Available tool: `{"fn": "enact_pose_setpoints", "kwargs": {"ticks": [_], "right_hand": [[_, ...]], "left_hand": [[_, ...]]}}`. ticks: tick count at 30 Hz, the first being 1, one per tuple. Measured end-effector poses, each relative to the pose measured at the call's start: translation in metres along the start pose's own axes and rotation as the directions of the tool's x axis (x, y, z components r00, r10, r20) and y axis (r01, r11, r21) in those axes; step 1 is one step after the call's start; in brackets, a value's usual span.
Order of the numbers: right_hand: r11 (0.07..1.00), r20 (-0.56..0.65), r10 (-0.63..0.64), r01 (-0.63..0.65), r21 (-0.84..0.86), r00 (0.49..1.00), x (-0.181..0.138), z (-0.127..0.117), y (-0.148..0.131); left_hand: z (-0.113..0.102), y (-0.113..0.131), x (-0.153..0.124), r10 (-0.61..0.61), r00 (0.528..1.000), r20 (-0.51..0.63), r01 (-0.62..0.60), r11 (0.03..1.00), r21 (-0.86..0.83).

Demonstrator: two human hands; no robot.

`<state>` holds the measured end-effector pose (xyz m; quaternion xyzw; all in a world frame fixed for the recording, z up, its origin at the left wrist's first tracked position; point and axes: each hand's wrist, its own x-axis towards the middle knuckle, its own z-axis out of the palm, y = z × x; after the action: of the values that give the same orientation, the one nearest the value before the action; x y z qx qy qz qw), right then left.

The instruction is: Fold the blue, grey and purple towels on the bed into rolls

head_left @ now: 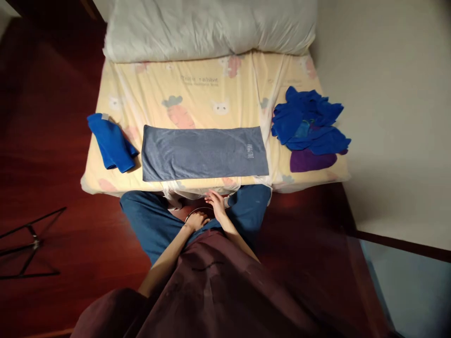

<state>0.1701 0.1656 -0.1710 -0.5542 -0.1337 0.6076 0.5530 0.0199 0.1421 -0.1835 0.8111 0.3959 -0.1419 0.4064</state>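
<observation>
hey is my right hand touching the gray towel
No, a visible gap separates the right hand from the gray towel.

A pale, puffy quilt [211,30] lies across a yellow rabbit-print bedsheet [141,94], as black stand legs [35,243] spread over reddish flooring [91,253] opposite a pale wall [387,117].

Lettering [250,150] on the gray towel [197,154] is unreadable.
</observation>
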Motion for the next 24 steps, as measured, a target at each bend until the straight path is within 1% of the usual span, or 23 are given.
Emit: {"fn": "enact_pose_setpoints", "kwargs": {"ticks": [2, 4, 6, 7, 9, 11, 12, 15, 18, 20, 21, 22, 24], "right_hand": [[0.99, -0.016, 0.039, -0.037, 0.137, 0.999, 0.003, 0.002, -0.008], [0.97, 0.004, 0.089, -0.088, 0.228, 0.996, 0.008, 0.004, -0.013], [0.961, 0.036, 0.122, -0.127, 0.244, 0.992, 0.013, 0.007, -0.016], [0.963, 0.047, 0.13, -0.137, 0.232, 0.99, 0.016, 0.008, -0.017], [0.972, 0.051, 0.124, -0.131, 0.195, 0.991, 0.022, 0.014, -0.017], [0.979, 0.032, 0.11, -0.114, 0.172, 0.993, 0.029, 0.022, -0.016], [0.98, 0.018, 0.105, -0.107, 0.171, 0.994, 0.032, 0.027, -0.015], [0.975, -0.032, 0.099, -0.091, 0.202, 0.995, 0.042, 0.039, -0.014], [0.965, -0.073, 0.109, -0.087, 0.248, 0.991, 0.05, 0.046, -0.013], [0.956, -0.067, 0.13, -0.107, 0.274, 0.989, 0.053, 0.048, -0.013], [0.95, -0.059, 0.142, -0.119, 0.289, 0.988, 0.055, 0.048, -0.013], [0.944, -0.058, 0.156, -0.131, 0.304, 0.986, 0.056, 0.048, -0.013], [0.929, -0.08, 0.196, -0.159, 0.335, 0.977, 0.059, 0.048, -0.013]], "left_hand": [[-0.005, 0.001, -0.008, 0.001, 1.0, -0.023, -0.001, 1.0, -0.009], [-0.014, 0.002, -0.014, 0.021, 0.999, -0.035, -0.021, 1.0, -0.004], [-0.034, 0.002, -0.016, 0.049, 0.998, -0.047, -0.049, 0.999, 0.012], [-0.049, 0.002, -0.014, 0.066, 0.996, -0.062, -0.066, 0.998, 0.017], [-0.088, 0.003, -0.007, 0.113, 0.986, -0.124, -0.112, 0.994, 0.014], [-0.137, 0.003, 0.008, 0.166, 0.966, -0.196, -0.164, 0.986, 0.025], [-0.164, 0.004, 0.017, 0.173, 0.959, -0.223, -0.167, 0.985, 0.045], [-0.242, 0.004, 0.056, 0.123, 0.953, -0.276, -0.085, 0.986, 0.145], [-0.309, 0.005, 0.103, 0.049, 0.934, -0.354, 0.035, 0.973, 0.229], [-0.342, 0.006, 0.133, -0.004, 0.924, -0.381, 0.114, 0.957, 0.267], [-0.355, 0.007, 0.147, -0.039, 0.923, -0.383, 0.157, 0.947, 0.282], [-0.366, 0.007, 0.159, -0.08, 0.922, -0.378, 0.201, 0.935, 0.293], [-0.382, 0.007, 0.179, -0.167, 0.919, -0.357, 0.283, 0.91, 0.302]]}}
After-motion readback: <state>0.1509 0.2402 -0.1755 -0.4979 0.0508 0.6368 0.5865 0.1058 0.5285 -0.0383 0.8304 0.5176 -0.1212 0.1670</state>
